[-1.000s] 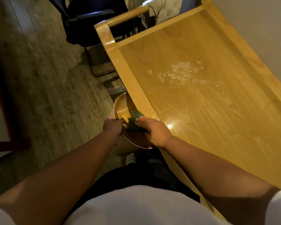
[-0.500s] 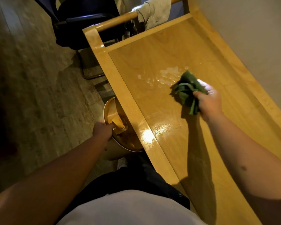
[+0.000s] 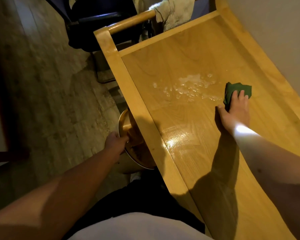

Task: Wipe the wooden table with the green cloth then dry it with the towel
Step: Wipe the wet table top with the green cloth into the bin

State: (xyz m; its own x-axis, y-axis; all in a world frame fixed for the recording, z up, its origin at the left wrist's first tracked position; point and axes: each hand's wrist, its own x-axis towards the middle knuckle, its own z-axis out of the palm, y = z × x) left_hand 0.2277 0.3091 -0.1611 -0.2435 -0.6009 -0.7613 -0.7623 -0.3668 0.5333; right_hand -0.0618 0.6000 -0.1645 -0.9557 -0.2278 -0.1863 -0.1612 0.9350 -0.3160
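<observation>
Green cloth [image 3: 236, 90] is pressed flat under right hand [image 3: 235, 110], fingers spread; soapy puddle [image 3: 189, 87] lies just left. Left hand [image 3: 115, 141] is clamped on bucket rim [image 3: 121, 118].

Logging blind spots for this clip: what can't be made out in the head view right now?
- Bowl: contents unreadable; the table edge and left hand cover part of it.
- Green cloth: near part under the right hand.
- Towel on the rail: top cut by the frame edge.
- Chair: too dark for detail.
</observation>
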